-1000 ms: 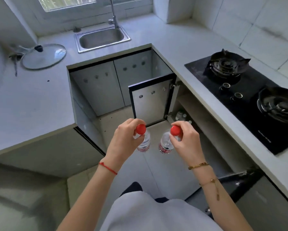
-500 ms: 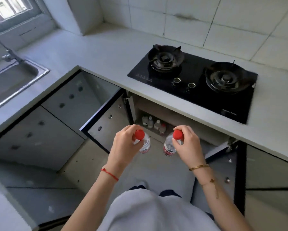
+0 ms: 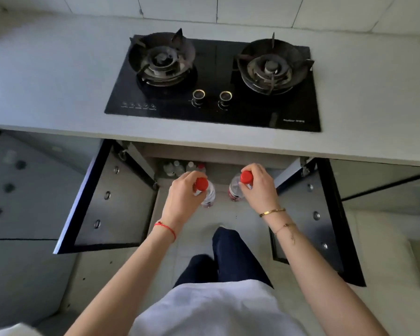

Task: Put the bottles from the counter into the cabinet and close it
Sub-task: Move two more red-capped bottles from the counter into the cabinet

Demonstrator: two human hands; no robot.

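Observation:
I hold two clear water bottles with red caps, one per hand, upright in front of the open cabinet under the stove. My left hand grips the left bottle near its cap. My right hand grips the right bottle the same way. The cabinet has both doors swung wide: the left door and the right door. Several small bottles stand inside at the cabinet's left, near the front edge of its floor.
A black two-burner gas stove sits in the grey counter above the cabinet. Shut grey cabinet fronts flank the opening on both sides. My legs stand on the tiled floor between the open doors.
The view has swung right from the sink corner, so the stove and open cabinet now lie straight ahead. Both hands keep their bottles, held the same way, now in front of the cabinet opening.

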